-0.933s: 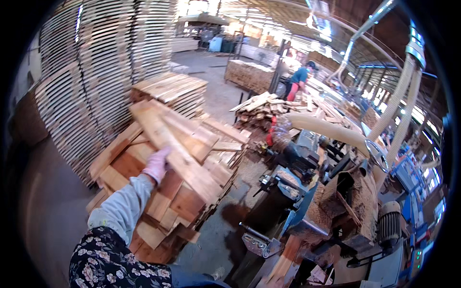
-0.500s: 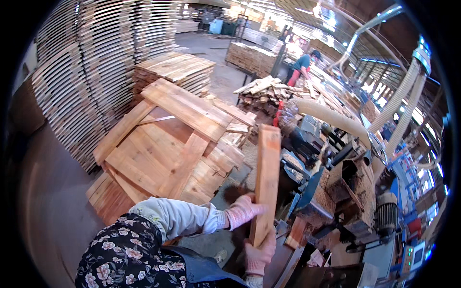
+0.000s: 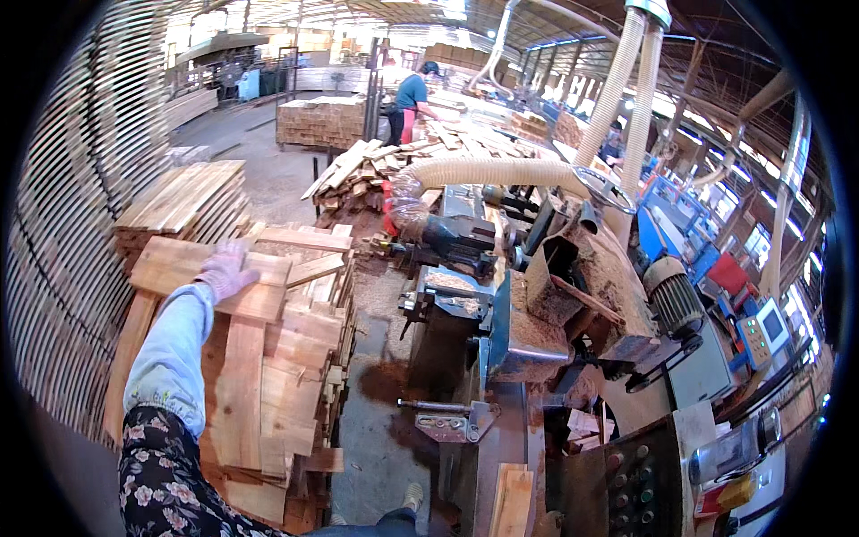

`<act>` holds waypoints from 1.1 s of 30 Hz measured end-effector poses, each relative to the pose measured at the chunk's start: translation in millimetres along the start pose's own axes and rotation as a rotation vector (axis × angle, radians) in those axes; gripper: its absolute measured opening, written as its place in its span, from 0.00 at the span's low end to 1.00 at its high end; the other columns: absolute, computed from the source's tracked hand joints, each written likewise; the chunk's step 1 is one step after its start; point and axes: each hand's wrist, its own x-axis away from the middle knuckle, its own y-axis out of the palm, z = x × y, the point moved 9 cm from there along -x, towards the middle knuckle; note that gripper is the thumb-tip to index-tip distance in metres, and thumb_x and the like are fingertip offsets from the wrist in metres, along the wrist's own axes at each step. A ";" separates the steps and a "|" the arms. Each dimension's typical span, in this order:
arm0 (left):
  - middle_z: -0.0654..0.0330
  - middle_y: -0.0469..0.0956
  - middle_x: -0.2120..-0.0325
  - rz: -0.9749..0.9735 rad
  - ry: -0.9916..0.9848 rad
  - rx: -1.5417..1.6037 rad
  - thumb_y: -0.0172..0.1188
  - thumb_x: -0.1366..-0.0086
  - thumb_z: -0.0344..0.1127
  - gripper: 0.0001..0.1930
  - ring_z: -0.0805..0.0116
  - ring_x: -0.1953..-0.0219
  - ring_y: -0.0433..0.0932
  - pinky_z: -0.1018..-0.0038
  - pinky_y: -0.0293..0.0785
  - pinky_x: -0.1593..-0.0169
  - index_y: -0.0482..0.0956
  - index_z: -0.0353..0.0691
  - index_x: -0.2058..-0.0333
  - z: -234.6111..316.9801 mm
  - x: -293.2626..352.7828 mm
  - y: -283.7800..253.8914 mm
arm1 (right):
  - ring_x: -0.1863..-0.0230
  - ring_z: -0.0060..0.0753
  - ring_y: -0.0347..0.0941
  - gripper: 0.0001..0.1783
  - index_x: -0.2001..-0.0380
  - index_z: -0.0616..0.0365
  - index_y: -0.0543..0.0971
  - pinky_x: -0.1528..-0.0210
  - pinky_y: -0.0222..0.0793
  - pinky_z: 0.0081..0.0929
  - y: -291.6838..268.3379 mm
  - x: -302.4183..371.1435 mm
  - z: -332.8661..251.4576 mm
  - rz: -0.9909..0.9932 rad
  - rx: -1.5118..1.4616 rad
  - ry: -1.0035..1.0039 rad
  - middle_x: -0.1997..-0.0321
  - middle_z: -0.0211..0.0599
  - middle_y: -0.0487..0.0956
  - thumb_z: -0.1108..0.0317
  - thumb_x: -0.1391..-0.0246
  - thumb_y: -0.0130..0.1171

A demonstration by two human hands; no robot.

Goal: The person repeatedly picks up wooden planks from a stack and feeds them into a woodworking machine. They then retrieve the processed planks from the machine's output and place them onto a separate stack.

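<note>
My left hand [image 3: 225, 270], in a pink-tinged work glove, is stretched out to the left with its fingers spread. It lies on a wide wooden board [image 3: 170, 267] on top of the lumber stack. Other planks [image 3: 243, 385] lie below and beside that board. At the lower edge, a short wooden board [image 3: 512, 501] stands on or over the bed of the machine, its near end cut off by the picture. My right hand is out of view.
A woodworking machine [image 3: 501, 331] with sawdust, a metal bracket [image 3: 452, 421] and a button panel [image 3: 631, 483] fills the right. Tall plank stacks [image 3: 72, 197] stand at the left. Beyond a loose wood pile [image 3: 358, 174], a person [image 3: 412, 103] bends over boards. A ribbed hose [image 3: 501, 170] crosses above the machine.
My left hand has let go of the board that both hands held and reached left onto the stack. That board is now low at the machine. The view has turned right.
</note>
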 end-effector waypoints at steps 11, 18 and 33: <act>0.41 0.79 0.44 -0.526 -0.133 -0.214 0.67 0.50 0.75 0.50 0.46 0.39 0.75 0.55 0.72 0.38 0.78 0.37 0.40 37.8 10.9 -14.0 | 0.35 0.63 0.70 0.65 0.24 0.55 0.60 0.30 0.64 0.53 65.3 -141.8 -45.6 0.219 0.007 0.068 0.35 0.57 0.74 0.45 0.65 0.78; 0.47 0.84 0.54 -0.181 -0.141 -0.242 0.69 0.50 0.70 0.38 0.51 0.46 0.81 0.61 0.74 0.41 0.88 0.39 0.56 48.3 64.9 -55.7 | 0.38 0.61 0.69 0.66 0.22 0.53 0.55 0.32 0.63 0.54 69.7 -166.7 -85.3 0.085 -0.070 0.049 0.37 0.55 0.72 0.41 0.61 0.74; 0.43 0.74 0.41 -0.269 -0.018 -0.040 0.79 0.59 0.45 0.64 0.42 0.39 0.76 0.57 0.74 0.35 0.52 0.43 0.23 -17.8 185.7 -11.6 | 0.31 0.63 0.66 0.42 0.30 0.55 0.70 0.25 0.56 0.58 20.4 49.9 36.8 0.043 0.049 -0.249 0.32 0.60 0.71 0.53 0.47 0.70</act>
